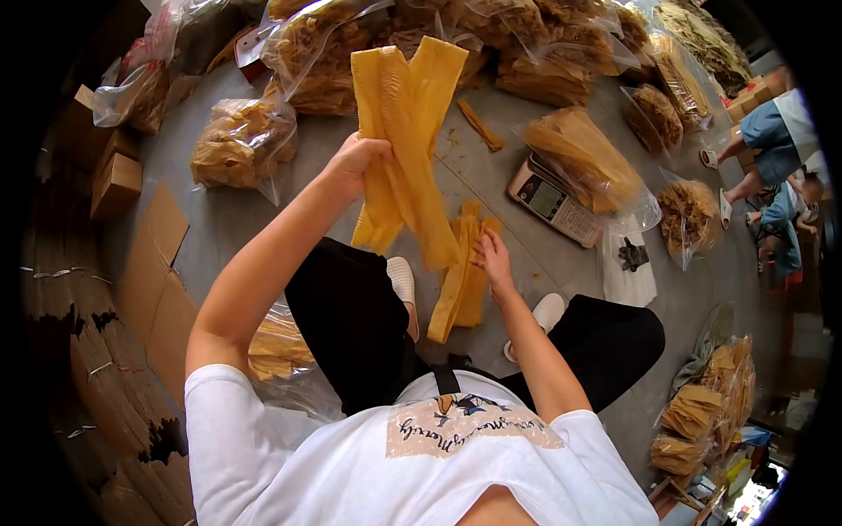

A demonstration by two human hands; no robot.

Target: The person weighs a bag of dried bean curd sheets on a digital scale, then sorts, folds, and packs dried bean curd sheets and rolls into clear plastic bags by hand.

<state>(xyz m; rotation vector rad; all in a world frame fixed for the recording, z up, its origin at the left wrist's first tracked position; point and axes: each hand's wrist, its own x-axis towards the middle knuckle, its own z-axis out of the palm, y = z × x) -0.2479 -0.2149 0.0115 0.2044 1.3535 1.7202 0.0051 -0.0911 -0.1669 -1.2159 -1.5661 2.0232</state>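
Observation:
My left hand is closed around a bunch of long, flat, yellow dried strips with ridged surfaces, raised in front of me. The strips fan apart at the top and hang below the hand. Lower down, more yellow dried strips show between my shoes. My right hand is at their right edge, its fingers apart; whether they touch the strips is hard to see. A digital scale stands to the right, with a clear bag of flat dried pieces on it.
Clear bags of dried yellow-brown pieces line the far side; another bag sits left. One loose strip lies on the grey floor. Flattened cardboard and boxes are at left. Other people are at far right.

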